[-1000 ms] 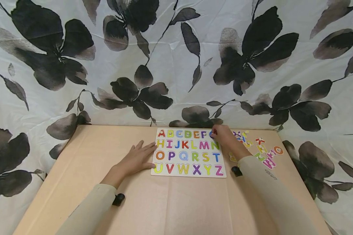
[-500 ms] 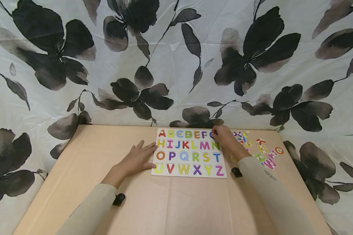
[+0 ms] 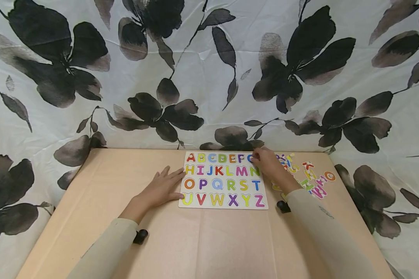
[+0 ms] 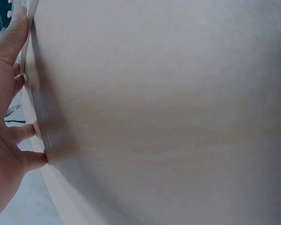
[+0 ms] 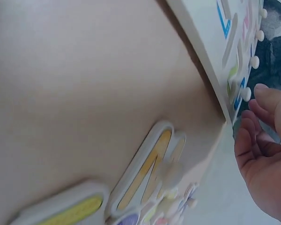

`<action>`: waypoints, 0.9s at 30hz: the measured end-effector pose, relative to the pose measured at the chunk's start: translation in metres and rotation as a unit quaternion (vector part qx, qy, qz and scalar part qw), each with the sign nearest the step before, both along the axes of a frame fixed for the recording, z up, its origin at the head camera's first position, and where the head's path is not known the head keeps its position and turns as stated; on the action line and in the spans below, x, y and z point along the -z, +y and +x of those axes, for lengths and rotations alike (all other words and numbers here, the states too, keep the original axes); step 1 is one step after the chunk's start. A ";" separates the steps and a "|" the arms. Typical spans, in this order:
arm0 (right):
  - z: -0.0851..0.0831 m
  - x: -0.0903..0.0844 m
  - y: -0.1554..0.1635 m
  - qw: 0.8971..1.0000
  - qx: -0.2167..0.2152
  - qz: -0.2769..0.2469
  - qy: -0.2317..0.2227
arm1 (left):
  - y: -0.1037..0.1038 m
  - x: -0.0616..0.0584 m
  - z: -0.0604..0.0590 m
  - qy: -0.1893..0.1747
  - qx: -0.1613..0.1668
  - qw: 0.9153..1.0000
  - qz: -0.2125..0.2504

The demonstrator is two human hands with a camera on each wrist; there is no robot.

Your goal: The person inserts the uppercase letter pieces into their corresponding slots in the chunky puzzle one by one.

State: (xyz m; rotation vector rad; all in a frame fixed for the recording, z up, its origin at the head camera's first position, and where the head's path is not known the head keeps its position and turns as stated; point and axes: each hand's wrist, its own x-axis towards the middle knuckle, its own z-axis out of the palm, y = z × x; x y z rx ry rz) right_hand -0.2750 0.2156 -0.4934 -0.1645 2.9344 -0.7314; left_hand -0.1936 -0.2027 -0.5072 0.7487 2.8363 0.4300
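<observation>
A white alphabet puzzle board point(image 3: 225, 209) lies at the far side of the table, with coloured letters in rows. My left hand point(image 3: 162, 188) rests at its left edge, fingers spread and thumb near the U; the left wrist view shows the thumb point(image 4: 14, 37) against the board's edge. My right hand point(image 3: 265, 161) is over the top right corner, partly covering the blue G. In the right wrist view, a round knob point(image 5: 246, 93) on a blue letter piece shows just beside the thumb and loosely curled fingers, apparently not gripped. Other knobs line the top row.
Loose knobbed letter pieces point(image 3: 317, 192) lie scattered right of the board, some partly hidden by the right forearm. An orange O piece point(image 3: 329, 176) is furthest right. A floral cloth point(image 3: 209, 77) hangs behind the table point(image 3: 230, 244).
The right wrist and sleeve have shifted slightly right, with the fingertips still near the G. The left hand and the board stay in place.
</observation>
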 end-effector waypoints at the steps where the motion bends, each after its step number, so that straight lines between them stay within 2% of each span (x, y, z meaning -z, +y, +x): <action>1: 0.002 -0.002 0.003 1.000 -0.003 -0.005 0.004 | 0.000 0.000 0.000 -0.001 0.000 1.000 -0.001; 6: 0.012 -0.013 0.020 0.999 -0.024 -0.017 0.024 | 0.000 -0.001 0.000 -0.006 -0.003 1.000 0.000; 13: 0.025 -0.017 0.058 0.999 -0.035 0.000 0.028 | 0.000 -0.001 0.000 0.000 0.004 1.000 0.001; 18: 0.039 -0.021 0.086 0.999 -0.023 0.006 0.025 | -0.001 -0.001 0.001 -0.002 0.008 1.000 0.000; 27: 0.057 -0.030 0.133 1.000 0.017 0.022 -0.012 | -0.004 -0.001 0.003 -0.003 0.010 1.000 -0.002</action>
